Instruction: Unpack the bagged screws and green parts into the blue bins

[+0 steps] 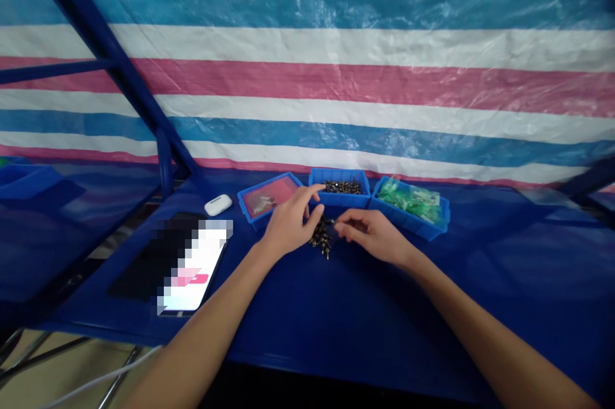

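A small pile of dark, brass-tipped metal pieces (321,239) lies on the blue tabletop between my two hands. My left hand (291,220) reaches over the pile's left side, its thumb and index finger apart and nothing seen between them. At the right side of the pile, my right hand (369,233) pinches a small metal piece (331,222) with its fingertips; its exact kind is too small to make out. Just behind the hands, a blue bin (339,199) holds many similar dark metal pieces.
A blue bin (250,209) with a pink bottom and small clear bags stands left. Another bin (408,220) holds green plastic packets. A white case (218,205) and a lit phone (192,274) lie further left. A blue metal frame (129,79) and striped sheeting (360,82) rise behind.
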Demonstrator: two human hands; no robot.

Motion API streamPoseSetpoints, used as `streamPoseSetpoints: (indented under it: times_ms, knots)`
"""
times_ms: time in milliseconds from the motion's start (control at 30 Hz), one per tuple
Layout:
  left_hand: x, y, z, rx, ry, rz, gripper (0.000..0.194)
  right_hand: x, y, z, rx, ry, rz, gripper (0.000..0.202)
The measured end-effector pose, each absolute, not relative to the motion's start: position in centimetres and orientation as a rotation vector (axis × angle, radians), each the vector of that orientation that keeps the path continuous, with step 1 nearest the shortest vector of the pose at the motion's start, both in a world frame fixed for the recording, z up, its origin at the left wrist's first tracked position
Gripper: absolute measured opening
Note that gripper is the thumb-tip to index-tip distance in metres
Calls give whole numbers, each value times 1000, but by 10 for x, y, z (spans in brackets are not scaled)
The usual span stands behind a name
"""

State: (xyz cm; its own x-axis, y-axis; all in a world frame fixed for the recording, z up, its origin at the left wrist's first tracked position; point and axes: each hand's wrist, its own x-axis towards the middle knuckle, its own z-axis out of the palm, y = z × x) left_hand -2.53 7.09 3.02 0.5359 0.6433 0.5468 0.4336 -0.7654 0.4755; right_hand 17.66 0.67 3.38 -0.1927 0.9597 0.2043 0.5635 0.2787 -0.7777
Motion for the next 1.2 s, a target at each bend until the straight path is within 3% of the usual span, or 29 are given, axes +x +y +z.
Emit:
streamPoseSetpoints:
  times_ms: [133, 200, 533, 1067, 1200]
  knots:
    - [-26, 71, 31, 2481, 1014, 1168, 33, 180, 22, 36, -1569, -1526, 54, 28]
    - [-25, 70, 30, 2505, 1038, 1157, 33, 182, 21, 29, -1611, -1551, -62, 26]
    - [-22, 68, 25, 2582, 1096, 1112, 28, 160, 15, 0, -1619, -2189, -34, 26]
    - [-16, 66, 28, 2558, 795, 844, 19, 168, 1, 11, -1273, -1863, 221, 7]
    - [-15, 67, 26, 2498, 799, 851, 14, 167, 2, 9, -1262, -1861, 285, 15]
